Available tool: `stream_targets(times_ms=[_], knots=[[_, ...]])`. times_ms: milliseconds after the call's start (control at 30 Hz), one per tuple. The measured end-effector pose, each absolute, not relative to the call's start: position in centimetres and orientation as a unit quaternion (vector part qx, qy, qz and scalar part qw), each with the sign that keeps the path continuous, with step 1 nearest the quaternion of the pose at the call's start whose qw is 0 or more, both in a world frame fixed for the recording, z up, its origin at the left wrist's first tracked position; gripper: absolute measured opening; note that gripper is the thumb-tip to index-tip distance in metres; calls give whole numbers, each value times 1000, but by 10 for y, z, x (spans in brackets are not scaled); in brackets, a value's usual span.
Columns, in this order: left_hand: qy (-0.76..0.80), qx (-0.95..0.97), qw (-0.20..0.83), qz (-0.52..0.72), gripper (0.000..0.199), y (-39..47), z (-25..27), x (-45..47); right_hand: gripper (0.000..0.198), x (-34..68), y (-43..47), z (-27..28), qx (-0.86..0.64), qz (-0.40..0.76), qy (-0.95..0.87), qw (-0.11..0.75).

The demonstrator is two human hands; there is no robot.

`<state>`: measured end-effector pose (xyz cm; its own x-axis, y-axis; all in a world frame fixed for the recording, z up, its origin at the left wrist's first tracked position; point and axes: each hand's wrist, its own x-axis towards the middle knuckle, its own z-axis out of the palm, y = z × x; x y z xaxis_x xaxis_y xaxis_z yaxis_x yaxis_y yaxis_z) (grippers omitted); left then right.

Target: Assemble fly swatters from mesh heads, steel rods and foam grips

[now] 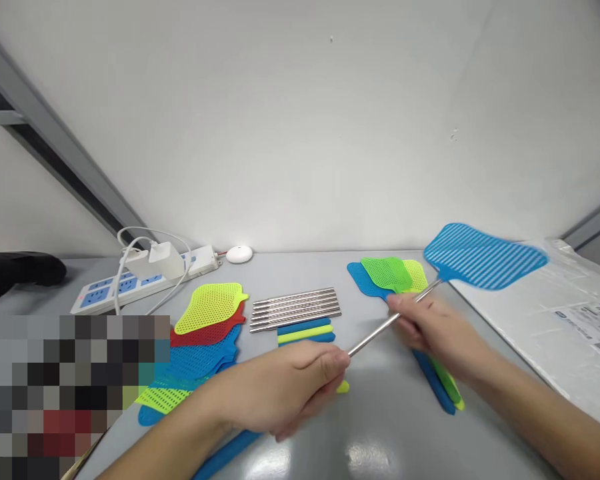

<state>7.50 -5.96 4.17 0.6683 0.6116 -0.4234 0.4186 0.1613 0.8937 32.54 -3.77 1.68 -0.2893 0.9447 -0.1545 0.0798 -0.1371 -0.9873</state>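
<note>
Swatter (pixel 485 257) of bright blue plastic and silvery metal was held aloft over a gray counter (pixel 395 407), its broad, flared head slotted with slanting lines and softened by blur. Its slim, straight shaft (pixel 373 335) ran diagonally, and a blue handle (pixel 233 453) showed beyond the left hand, in line with the metal.

Three more swatters (pixel 386 272), blue, green and yellow, lay overlapped on the right. Roughly six loose rods (pixel 297 310) lay side by side at center; below them were three loose handles (pixel 305 331), two blue and one yellow, plus another yellow tip (pixel 343 387) beside the left hand. Stacked at left were at least five loose heads (pixel 213 307): two yellow, one red, two or more blue, the overlap hiding the full count. One power strip (pixel 97 298) stood behind them, and one white package (pixel 535 323) lay at far right.

Left grip (pixel 295 383) was clenched around the swatter's lower part; right grip (pixel 433 327), blurred, pinched the shaft just below the head, which spread up and to the right of the fingers.
</note>
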Motion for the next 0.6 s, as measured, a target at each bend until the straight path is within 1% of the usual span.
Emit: stream_targets(times_ms=[67,133,167,233,300,367,600], knots=[[452,757,465,82,41,-59,49,64,51,343,-25,22,-494,561,-501,436],[493,811,306,75,38,-59,53,57,50,361,-13,27,-511,534,-464,488],[510,821,249,64,38,-59,54,54,49,368,-8,30,-514,525,-451,507],[535,828,167,39,36,-58,57,53,49,379,-1,35,-511,516,-433,534],[556,824,112,15,34,-55,60,54,48,388,3,39,-504,507,-416,563],[570,818,84,4,33,-52,65,52,46,396,6,42,-499,491,-401,591],[588,804,74,49,41,-41,73,18,45,423,13,47,-494,465,-392,621]])
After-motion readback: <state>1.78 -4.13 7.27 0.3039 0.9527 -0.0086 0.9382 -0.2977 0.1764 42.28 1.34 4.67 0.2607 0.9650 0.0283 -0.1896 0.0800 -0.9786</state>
